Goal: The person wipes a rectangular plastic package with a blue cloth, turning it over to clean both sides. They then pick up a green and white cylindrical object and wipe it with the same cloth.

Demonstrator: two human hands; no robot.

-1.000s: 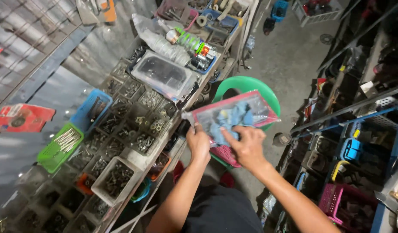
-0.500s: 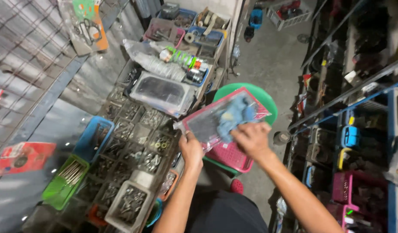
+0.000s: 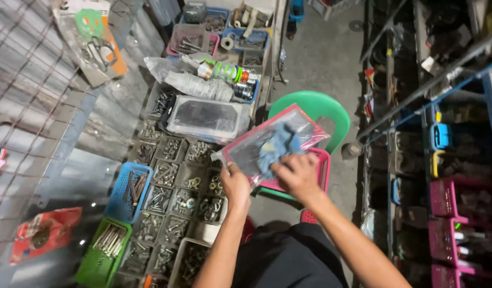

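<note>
Plastic pouch [image 3: 256,146] with blue parts is sitting over the pink basket [image 3: 321,169], right of the bolt bins [image 3: 171,181]. I'm pinching its near edge with my left hand [image 3: 235,186]; right hand [image 3: 297,175] is gripping its underside.

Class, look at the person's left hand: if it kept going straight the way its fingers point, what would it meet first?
The left hand already touches the clear plastic bag; beyond that, probably the clear lidded tray, though depth is unclear.

The blue things inside the clear plastic bag [image 3: 270,144] are blurred; I cannot tell what they are. The right hand [image 3: 296,175] hides part of the pink basket [image 3: 321,169] under it. The green tray [image 3: 99,256] is cut by the bottom edge.
</note>
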